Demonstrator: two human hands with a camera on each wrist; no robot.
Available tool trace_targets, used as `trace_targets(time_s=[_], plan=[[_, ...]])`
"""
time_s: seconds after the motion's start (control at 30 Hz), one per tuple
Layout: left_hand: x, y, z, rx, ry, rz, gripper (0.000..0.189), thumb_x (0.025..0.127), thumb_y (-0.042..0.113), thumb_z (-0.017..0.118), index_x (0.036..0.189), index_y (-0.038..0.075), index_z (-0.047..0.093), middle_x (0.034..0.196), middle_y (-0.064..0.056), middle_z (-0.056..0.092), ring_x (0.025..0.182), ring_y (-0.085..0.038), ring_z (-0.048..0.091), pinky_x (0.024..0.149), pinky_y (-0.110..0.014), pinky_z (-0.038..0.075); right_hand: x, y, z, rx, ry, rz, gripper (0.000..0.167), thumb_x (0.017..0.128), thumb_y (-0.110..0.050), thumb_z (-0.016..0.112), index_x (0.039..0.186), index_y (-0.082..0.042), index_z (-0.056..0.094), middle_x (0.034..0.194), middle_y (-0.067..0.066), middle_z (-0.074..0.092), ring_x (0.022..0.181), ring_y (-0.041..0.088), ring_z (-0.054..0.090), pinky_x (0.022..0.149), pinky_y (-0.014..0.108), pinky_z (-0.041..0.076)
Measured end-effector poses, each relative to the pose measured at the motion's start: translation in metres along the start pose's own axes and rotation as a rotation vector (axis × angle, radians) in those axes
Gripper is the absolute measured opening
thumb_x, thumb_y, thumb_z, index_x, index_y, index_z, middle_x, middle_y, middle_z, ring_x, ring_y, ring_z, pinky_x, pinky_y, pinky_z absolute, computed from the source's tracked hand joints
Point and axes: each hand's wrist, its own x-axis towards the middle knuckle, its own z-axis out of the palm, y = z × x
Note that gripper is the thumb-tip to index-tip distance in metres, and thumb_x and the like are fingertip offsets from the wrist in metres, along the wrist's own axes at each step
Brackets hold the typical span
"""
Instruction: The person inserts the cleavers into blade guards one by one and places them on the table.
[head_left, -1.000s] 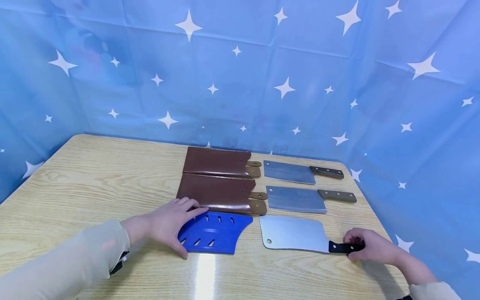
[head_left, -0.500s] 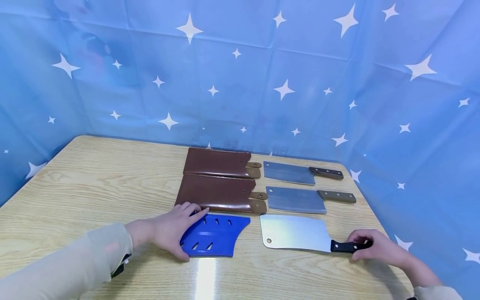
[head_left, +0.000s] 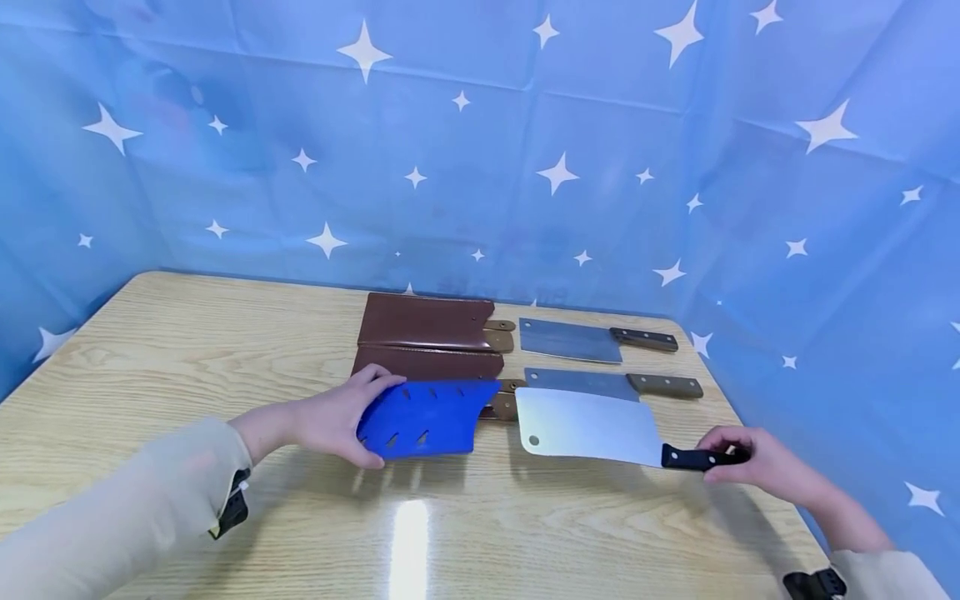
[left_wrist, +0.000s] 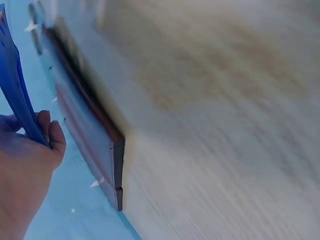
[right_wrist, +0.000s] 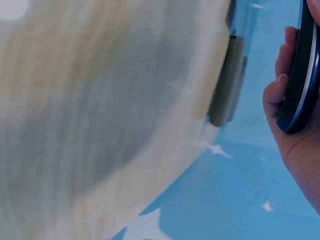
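1. Left hand [head_left: 333, 423]: fingers spread to the width of the blue sheath [head_left: 431, 417], thumb on the near side, gripping its closed end.
2. Blue sheath held above the bench [head_left: 202, 350], shadow beneath; open end faces the bench's right edge.
3. Right hand [head_left: 761, 468], by the bench's right edge: fingers closed round the black handle of the bright cleaver [head_left: 588, 425].
4. Bright cleaver also above the bench, blade toward the blue sheath's mouth; the two are near each other but apart.
5. Toward the far edge: two brown sheaths [head_left: 423, 321], one behind the other; the nearer is partly hidden by the blue sheath.
6. Dark-handled cleaver [head_left: 570, 339] lies near the far right corner; brown-handled cleaver [head_left: 577, 382] lies just in front, blade partly covered in the head view by the bright cleaver.
7. Blue starred curtain [head_left: 480, 133] behind the far edge.
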Motion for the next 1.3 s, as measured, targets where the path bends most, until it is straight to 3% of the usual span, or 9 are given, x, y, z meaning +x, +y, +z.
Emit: trace_targets(time_s=[0.2,0.53,1.3], plan=[[0.004,-0.002,-0.009,-0.08,-0.023,-0.037,0.093,0.068,0.034,0.077,0.143,0.005,0.03,0.129,-0.01,0.033,0.118,-0.028,0.04,0.089,-0.041,0.042,0.011,-0.01,0.0,-0.032,0.028,-0.041,0.019,0.078,-0.002,0.071,0.092,-0.013,0.066,0.086,-0.014,0.061,0.073,0.005,0.053,0.057,0.023,0.042],[0.003,-0.001,-0.01,-0.152,-0.054,-0.04,0.091,0.07,0.031,0.075,0.143,0.005,0.029,0.129,-0.011,0.033,0.119,-0.03,0.039,0.089,-0.041,0.042,0.019,-0.012,0.002,-0.051,0.037,-0.069,0.021,0.076,0.0,0.072,0.092,-0.012,0.066,0.087,-0.017,0.061,0.075,0.002,0.054,0.058,0.023,0.042],[0.003,-0.003,-0.007,-0.222,-0.078,-0.055,0.09,0.072,0.031,0.074,0.144,0.005,0.027,0.133,-0.011,0.03,0.124,-0.032,0.036,0.093,-0.045,0.04,0.019,-0.009,0.004,-0.038,0.038,-0.062,0.02,0.077,0.001,0.071,0.092,-0.012,0.066,0.089,-0.017,0.061,0.076,0.002,0.054,0.06,0.022,0.042]])
